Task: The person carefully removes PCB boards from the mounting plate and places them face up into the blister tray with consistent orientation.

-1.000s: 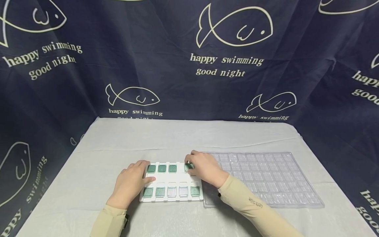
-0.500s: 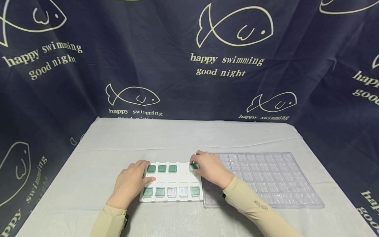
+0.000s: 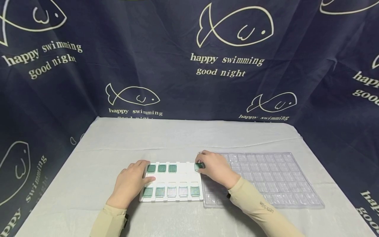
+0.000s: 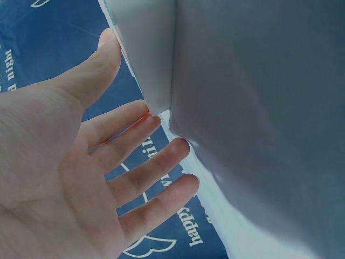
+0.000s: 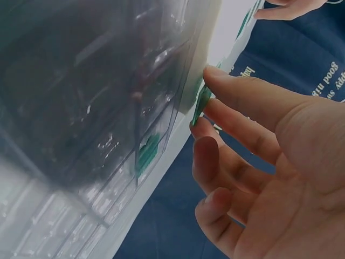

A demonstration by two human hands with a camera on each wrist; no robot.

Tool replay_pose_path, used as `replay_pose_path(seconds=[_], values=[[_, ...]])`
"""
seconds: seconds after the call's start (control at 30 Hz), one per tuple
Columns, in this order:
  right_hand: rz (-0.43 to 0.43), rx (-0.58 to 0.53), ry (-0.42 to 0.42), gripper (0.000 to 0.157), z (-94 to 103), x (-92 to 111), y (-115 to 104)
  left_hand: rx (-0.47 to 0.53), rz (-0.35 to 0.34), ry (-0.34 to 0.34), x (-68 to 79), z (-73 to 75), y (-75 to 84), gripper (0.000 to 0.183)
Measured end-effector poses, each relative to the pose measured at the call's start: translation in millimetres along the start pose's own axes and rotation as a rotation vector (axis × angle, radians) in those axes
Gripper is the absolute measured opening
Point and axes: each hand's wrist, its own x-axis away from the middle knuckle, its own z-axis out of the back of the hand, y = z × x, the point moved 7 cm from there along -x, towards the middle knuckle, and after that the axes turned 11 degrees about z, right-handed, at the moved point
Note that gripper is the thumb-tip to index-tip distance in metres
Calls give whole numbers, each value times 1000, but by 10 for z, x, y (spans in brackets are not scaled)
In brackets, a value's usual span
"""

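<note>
In the head view, my right hand (image 3: 217, 168) pinches a small square green circuit board (image 3: 199, 166) between thumb and fingers. It is at the right edge of the white tray (image 3: 174, 178), beside the clear tray. The right wrist view shows this circuit board (image 5: 201, 103) nearly edge-on at the fingertips. My left hand (image 3: 130, 179) rests at the white tray's left side, thumb on top and fingers by the far left corner. Those fingers (image 4: 156, 167) look fairly straight and spread in the left wrist view. Three boards (image 3: 162, 168) lie in the far row; several boards (image 3: 160, 192) fill the near row.
A clear plastic compartment tray (image 3: 266, 176) lies directly right of the white tray, under my right forearm. A green patch (image 5: 147, 155) shows on it in the right wrist view. A pale cloth (image 3: 154, 138) covers the table. Dark blue fish-print curtains (image 3: 177, 42) surround it.
My right hand has moved right with the pinched circuit board, from above the far row to the white tray's right edge. The left hand and both trays stay in place.
</note>
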Motion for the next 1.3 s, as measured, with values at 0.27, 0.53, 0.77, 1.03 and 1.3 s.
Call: replay_pose_path(seconds=[0.27,0.53,0.77,1.03,1.3], values=[[-27,-9,6,25,15,39,115,0,-1,-2,-16,5,4,62],[-35,-1,8,29,10,109,231,0,-5,2,-15,10,7,62],[-59,-21,-12,28,-4,133,310,0,-6,-1,-14,6,6,62],[-66,-18,-26,28,-5,140,328,0,5,-13,-7,2,-1,62],[-60,-21,-25,28,-10,132,321,2,10,-11,-10,-4,-4,62]])
